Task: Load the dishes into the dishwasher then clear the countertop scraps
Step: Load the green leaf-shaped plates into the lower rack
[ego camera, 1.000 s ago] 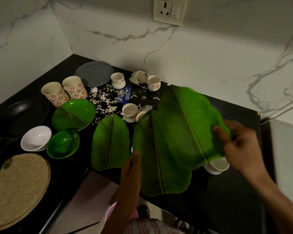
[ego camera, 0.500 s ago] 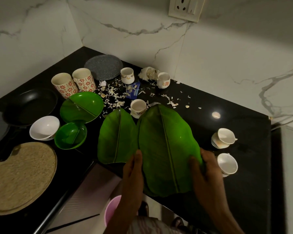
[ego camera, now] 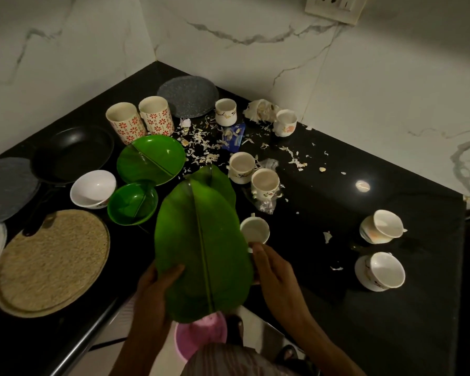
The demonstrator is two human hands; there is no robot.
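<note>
My left hand [ego camera: 154, 286] pinches the stacked leaf plates [ego camera: 201, 248] over the counter [ego camera: 364, 308] edge, my right hand [ego camera: 276, 270] relaxed alongside, touching their rim; tilted, the stack could slide apart or clip the cup [ego camera: 254, 229].

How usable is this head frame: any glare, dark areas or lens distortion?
Head view: dim overall, so the black countertop swallows detail at the near edge. One small glare spot reflects off it. Wide-angle bending curves the wall edges. The leaf-shaped plates and the left hand gripping them are sharp enough; white scraps stay legible.
</note>
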